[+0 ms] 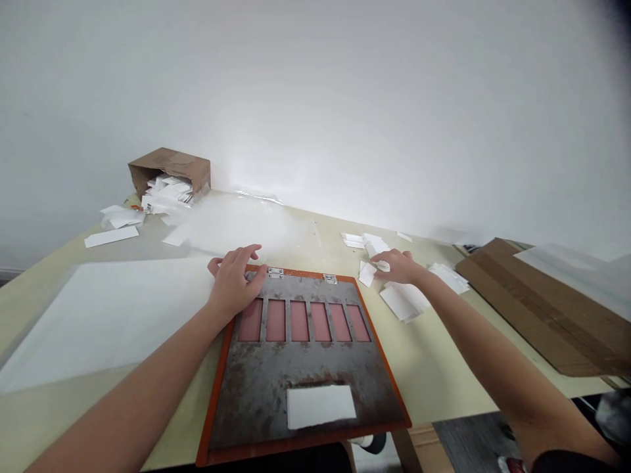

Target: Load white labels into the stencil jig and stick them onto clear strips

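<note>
A hinged metal plate point(256, 401) with an orange-red base lies in front of me, with a row of several rectangular windows showing pink point(300, 322). On its near part rests a white paper rectangle point(320, 406). My left hand point(234, 279) lies over the plate's far left corner beside a hinge point(275, 272), fingers apart, holding nothing. To the right, my right hand point(398, 266) has its fingers pinched on a small white paper piece point(382, 265). Around it lie more white paper pieces point(404, 300), and its fingertips are partly hidden.
At the back left, a cardboard box point(172, 159) on its side spills white paper pieces point(170, 190). Translucent sheets point(113, 315) cover the left of the pale yellow table point(434, 381). A flat brown cardboard piece point(547, 309) lies on the right. A white wall point(345, 105) stands behind.
</note>
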`<action>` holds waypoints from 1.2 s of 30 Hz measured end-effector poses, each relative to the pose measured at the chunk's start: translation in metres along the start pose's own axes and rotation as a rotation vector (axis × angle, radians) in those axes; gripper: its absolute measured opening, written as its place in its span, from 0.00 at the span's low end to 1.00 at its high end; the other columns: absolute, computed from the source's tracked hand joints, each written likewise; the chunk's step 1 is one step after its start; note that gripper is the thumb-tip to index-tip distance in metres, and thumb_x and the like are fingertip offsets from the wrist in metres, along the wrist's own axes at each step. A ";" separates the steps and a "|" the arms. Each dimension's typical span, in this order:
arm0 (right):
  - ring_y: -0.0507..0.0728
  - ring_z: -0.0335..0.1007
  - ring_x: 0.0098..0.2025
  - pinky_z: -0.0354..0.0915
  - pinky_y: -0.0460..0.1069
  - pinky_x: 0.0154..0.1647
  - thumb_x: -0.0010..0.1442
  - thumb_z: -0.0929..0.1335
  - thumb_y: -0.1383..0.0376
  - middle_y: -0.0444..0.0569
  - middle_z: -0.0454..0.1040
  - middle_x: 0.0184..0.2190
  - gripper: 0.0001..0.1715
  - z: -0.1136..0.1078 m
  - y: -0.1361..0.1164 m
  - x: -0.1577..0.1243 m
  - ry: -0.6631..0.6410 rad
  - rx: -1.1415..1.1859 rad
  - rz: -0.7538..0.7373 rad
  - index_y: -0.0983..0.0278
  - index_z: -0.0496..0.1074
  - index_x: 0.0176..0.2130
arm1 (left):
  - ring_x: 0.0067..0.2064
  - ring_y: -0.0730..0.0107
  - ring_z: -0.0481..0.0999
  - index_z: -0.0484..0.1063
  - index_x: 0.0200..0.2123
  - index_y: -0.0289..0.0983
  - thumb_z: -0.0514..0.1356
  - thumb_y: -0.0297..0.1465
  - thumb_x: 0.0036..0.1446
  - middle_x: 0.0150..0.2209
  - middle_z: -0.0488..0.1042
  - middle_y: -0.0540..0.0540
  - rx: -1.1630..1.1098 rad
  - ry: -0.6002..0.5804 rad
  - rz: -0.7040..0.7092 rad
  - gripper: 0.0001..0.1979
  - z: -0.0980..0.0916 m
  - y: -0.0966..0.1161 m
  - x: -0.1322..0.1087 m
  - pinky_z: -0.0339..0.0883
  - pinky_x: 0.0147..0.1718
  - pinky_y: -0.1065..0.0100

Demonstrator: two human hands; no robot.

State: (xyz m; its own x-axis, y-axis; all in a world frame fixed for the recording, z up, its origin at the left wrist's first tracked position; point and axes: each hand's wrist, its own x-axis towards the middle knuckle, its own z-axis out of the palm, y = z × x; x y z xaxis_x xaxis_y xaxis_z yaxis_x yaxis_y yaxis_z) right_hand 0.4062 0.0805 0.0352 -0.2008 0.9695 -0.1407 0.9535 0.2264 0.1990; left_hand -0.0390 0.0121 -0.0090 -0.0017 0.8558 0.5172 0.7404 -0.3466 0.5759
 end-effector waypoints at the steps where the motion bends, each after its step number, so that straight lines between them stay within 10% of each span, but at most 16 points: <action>1: 0.74 0.63 0.59 0.59 0.67 0.53 0.57 0.66 0.47 0.56 0.73 0.55 0.30 -0.001 -0.001 0.004 -0.026 -0.008 0.043 0.55 0.74 0.54 | 0.50 0.56 0.75 0.67 0.53 0.42 0.54 0.36 0.62 0.45 0.78 0.44 0.002 0.002 0.002 0.17 0.000 0.000 0.000 0.51 0.51 0.53; 15: 0.75 0.63 0.56 0.59 0.65 0.52 0.36 0.75 0.40 0.56 0.71 0.52 0.43 -0.009 -0.024 0.023 -0.193 0.071 0.195 0.57 0.72 0.48 | 0.51 0.56 0.76 0.66 0.53 0.42 0.53 0.36 0.61 0.45 0.78 0.45 0.002 -0.021 -0.008 0.17 -0.001 0.002 0.000 0.50 0.52 0.52; 29: 0.58 0.71 0.34 0.65 0.52 0.34 0.43 0.73 0.44 0.46 0.76 0.33 0.27 -0.038 -0.024 -0.018 0.050 0.611 0.043 0.59 0.67 0.34 | 0.51 0.57 0.76 0.66 0.54 0.42 0.54 0.35 0.60 0.45 0.78 0.45 -0.009 -0.032 -0.009 0.18 0.000 0.003 -0.001 0.50 0.52 0.53; 36: 0.56 0.70 0.34 0.66 0.52 0.35 0.48 0.74 0.43 0.47 0.75 0.35 0.29 -0.059 -0.089 -0.027 0.295 0.827 -0.110 0.60 0.67 0.38 | 0.52 0.54 0.74 0.70 0.50 0.43 0.54 0.37 0.62 0.48 0.78 0.43 0.073 -0.124 0.095 0.15 -0.007 0.006 0.001 0.48 0.55 0.49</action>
State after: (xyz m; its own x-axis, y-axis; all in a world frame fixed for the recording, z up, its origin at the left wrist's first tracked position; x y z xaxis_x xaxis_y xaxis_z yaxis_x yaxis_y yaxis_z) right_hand 0.3136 0.0395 0.0786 -0.2418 0.9568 0.1612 0.7599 0.2901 -0.5818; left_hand -0.0393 0.0081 -0.0011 0.1504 0.8628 0.4827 0.7800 -0.4035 0.4783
